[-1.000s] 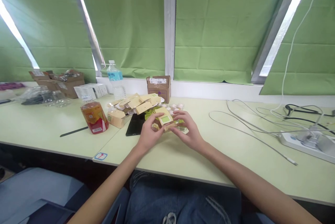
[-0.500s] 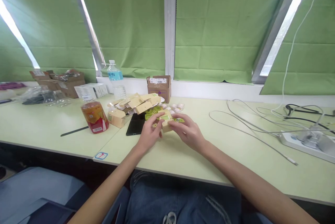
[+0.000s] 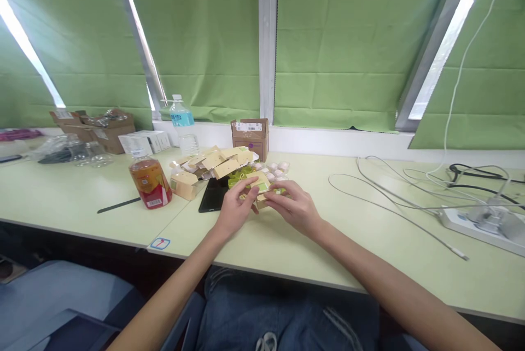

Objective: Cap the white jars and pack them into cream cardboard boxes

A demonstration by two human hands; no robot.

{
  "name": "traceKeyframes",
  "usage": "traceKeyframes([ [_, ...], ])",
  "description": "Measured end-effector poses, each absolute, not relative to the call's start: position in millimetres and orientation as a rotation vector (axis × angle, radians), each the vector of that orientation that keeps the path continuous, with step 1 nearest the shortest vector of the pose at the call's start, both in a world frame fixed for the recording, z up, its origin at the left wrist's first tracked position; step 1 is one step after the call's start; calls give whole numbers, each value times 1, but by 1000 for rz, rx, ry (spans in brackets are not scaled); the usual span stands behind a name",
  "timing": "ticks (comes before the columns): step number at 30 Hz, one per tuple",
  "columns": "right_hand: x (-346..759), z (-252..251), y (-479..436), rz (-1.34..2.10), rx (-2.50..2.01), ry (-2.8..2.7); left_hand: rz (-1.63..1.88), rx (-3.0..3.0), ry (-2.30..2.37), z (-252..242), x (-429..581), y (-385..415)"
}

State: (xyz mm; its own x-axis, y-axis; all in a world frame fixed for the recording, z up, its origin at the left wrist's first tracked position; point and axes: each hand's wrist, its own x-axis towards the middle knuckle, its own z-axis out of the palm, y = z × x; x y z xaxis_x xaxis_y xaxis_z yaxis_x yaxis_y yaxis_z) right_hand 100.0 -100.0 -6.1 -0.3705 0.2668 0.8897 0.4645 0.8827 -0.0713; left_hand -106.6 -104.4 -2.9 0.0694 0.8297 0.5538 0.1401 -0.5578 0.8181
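A small cream-yellow cardboard box (image 3: 261, 180) with a green patch is held between both hands, above the table near its front. My left hand (image 3: 237, 204) grips its left side, thumb on the near face. Fingers of my right hand (image 3: 296, 208) pinch its right side and lower edge. Just behind the hands lie bright green pieces (image 3: 238, 174), partly hidden, and several small whitish wrapped pieces (image 3: 279, 168). A heap of flat cream cartons (image 3: 217, 161) is piled to the left, with one boxy cream carton (image 3: 184, 185) in front of it.
A black phone (image 3: 213, 196) lies left of my left hand. Farther left stands an orange-red jar (image 3: 151, 183), with a water bottle (image 3: 184, 127) behind. A brown box (image 3: 250, 139) sits by the wall. White cables (image 3: 394, 210) and a power strip (image 3: 484, 226) occupy the right.
The box has been turned in my hands, so its green-patched face now tilts up towards me. Both hands stay in nearly the same place.
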Motion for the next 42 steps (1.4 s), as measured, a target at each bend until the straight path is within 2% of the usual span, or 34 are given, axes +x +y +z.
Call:
traceKeyframes([
  [15,99,-10,-99,-189,-503,-1957,1491,1980,969,0,-110,-109],
  [29,104,11,-102,565,-487,-1830,1550,1959,900,2,-108,-112],
  [42,105,-1,-96,902,-529,-1806,1497,2250,917,0,-117,-108],
])
